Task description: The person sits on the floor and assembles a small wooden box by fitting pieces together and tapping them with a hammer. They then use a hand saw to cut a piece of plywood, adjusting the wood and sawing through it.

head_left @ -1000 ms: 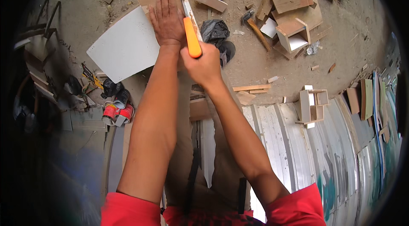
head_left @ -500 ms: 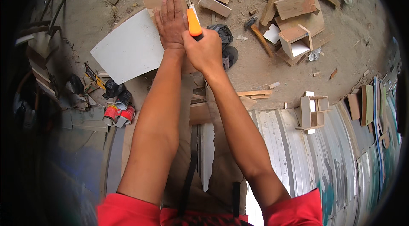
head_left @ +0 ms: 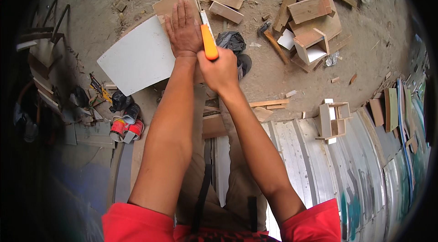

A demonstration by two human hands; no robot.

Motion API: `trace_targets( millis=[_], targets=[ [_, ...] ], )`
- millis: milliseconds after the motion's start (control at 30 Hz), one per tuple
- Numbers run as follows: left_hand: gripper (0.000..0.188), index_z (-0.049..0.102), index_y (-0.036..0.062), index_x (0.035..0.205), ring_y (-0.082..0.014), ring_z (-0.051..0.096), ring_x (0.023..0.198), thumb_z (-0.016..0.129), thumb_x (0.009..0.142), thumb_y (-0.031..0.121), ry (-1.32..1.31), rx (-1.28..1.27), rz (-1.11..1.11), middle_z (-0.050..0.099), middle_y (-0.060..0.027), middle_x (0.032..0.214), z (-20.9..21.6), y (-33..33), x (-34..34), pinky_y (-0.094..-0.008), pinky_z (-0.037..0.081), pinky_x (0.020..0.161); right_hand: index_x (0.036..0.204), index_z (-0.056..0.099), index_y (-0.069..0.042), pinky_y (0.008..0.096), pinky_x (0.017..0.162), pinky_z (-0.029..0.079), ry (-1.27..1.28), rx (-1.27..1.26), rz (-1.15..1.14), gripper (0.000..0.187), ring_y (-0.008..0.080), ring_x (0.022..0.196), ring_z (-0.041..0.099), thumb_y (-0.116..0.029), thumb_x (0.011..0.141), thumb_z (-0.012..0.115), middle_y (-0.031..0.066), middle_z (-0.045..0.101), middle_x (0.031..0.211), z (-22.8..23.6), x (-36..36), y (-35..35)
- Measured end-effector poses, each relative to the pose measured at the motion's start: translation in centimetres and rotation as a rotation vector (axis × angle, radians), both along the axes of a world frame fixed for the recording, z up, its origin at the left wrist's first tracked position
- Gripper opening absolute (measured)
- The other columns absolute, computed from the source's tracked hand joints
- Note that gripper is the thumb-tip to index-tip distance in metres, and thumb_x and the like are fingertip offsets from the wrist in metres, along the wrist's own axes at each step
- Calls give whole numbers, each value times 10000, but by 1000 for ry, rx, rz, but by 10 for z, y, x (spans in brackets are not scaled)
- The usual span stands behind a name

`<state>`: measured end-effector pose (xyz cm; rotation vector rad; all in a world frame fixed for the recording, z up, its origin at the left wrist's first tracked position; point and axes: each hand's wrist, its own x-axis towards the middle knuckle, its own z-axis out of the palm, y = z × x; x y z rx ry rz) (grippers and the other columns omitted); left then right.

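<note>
My left hand (head_left: 183,32) lies flat, fingers stretched forward, on a brown wooden board (head_left: 171,1). A white panel (head_left: 137,55) sits beside and partly under that board, on the left. My right hand (head_left: 219,69) is wrapped round the orange handle of a handsaw (head_left: 209,43), close against the right side of my left hand. The saw's blade is mostly hidden by the handle and the board's edge, so I cannot tell how deep it sits in the wood.
A hammer (head_left: 273,43) lies on the dirt floor to the right, near stacked small wooden boxes (head_left: 315,14). Black plastic (head_left: 231,41) is just right of my right hand. Red cans (head_left: 133,129) stand at the left; a small wooden shelf frame (head_left: 325,121) rests on metal sheeting (head_left: 292,151).
My right hand has drawn the handsaw back toward me. My left hand stays flat on the board; the view has shifted slightly.
</note>
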<state>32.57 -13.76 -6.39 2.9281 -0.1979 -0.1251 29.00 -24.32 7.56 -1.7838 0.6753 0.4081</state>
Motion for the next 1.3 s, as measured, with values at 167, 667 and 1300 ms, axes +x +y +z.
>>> trace_targets(
  millis=[167, 667, 1300],
  targets=[
    [715, 251, 144, 1574, -190, 182, 1514, 475, 915, 307, -4, -70, 25, 215, -10, 1644, 3, 1, 0, -475, 101, 1234, 723, 599, 16, 349, 509, 419, 97, 89, 7, 247, 147, 502, 519, -166, 866, 686, 97, 528, 534, 79, -68, -12],
    [706, 267, 130, 1566, -211, 201, 1508, 471, 919, 323, -17, -28, -5, 227, -29, 1640, -4, 5, -7, -481, 104, 1231, 687, 562, 42, 354, 495, 423, 28, 57, -27, 267, 196, 465, 522, -157, 830, 669, 166, 520, 533, 35, -41, -6],
    [671, 255, 132, 1570, -226, 222, 1496, 434, 943, 294, -45, -65, 24, 246, -36, 1629, 2, 1, -4, -498, 125, 1224, 688, 536, -4, 328, 483, 394, 81, 147, 16, 232, 157, 472, 480, -77, 856, 679, 82, 480, 535, 98, -111, -34]
  ],
)
